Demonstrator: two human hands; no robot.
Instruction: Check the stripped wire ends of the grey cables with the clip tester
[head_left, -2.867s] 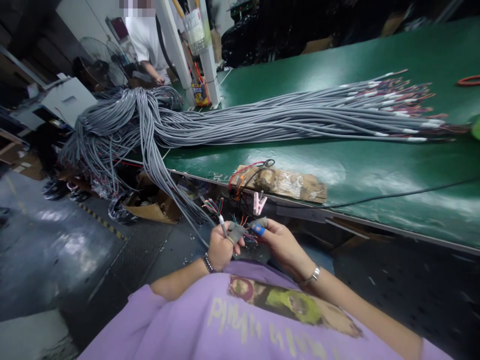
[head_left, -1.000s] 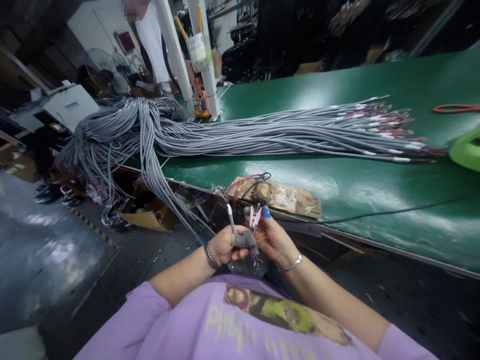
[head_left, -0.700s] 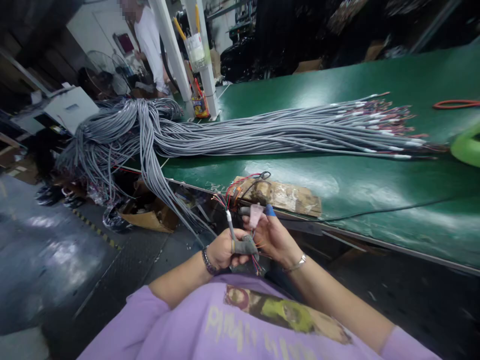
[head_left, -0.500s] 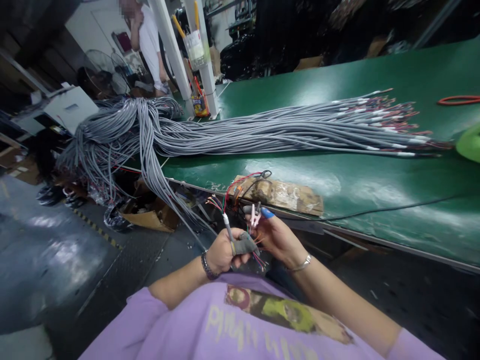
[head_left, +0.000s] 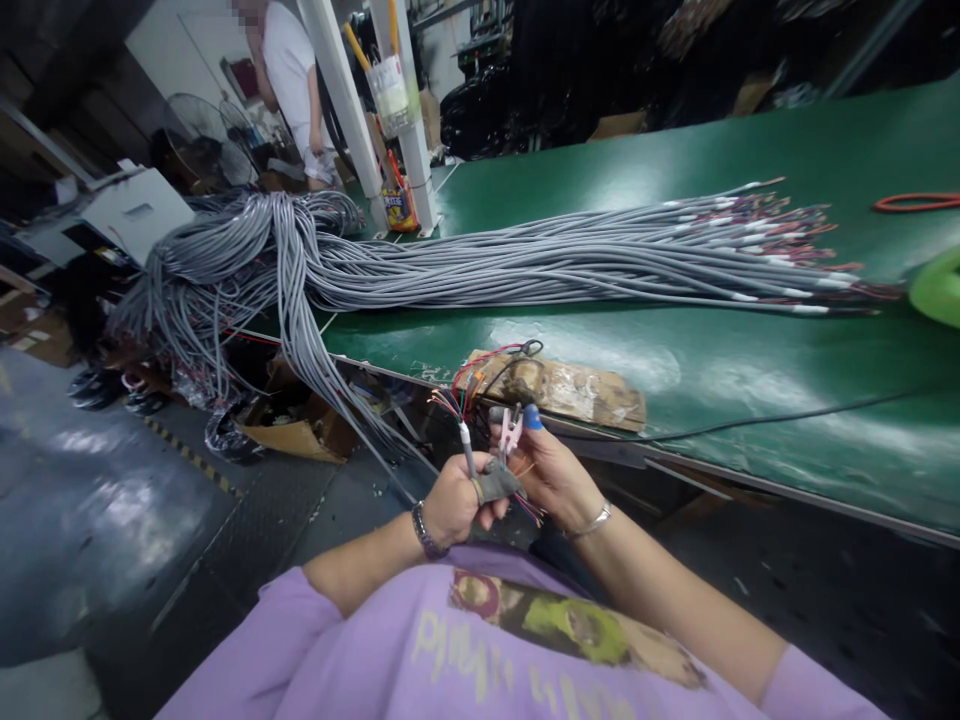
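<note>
My left hand (head_left: 457,500) is closed around a grey cable (head_left: 468,455), a grey covering over its thumb. The cable's upper end has a white band and fanned-out coloured wires (head_left: 448,400). More thin coloured wires (head_left: 534,512) stick out below that thumb. Beside it, my right hand (head_left: 561,482) is closed on a small pale pink clip (head_left: 511,432), with a blue covering on one fingertip. Orange-brown wire strands lie between the two hands. The clip's jaws are too small to make out. Just beyond the hands, a taped cardboard piece (head_left: 585,392) with red and black leads lies at the bench edge.
A long bundle of grey cables (head_left: 487,262) stretches across the green bench (head_left: 750,370) and hangs off its left end. White posts (head_left: 345,100) hold a pen cup. A green object (head_left: 937,285) sits at right. Another person (head_left: 292,80) stands at the back left.
My left hand with the cable has moved slightly to the right, towards the clip. My right hand has barely shifted. The person at the back has lowered an arm.
</note>
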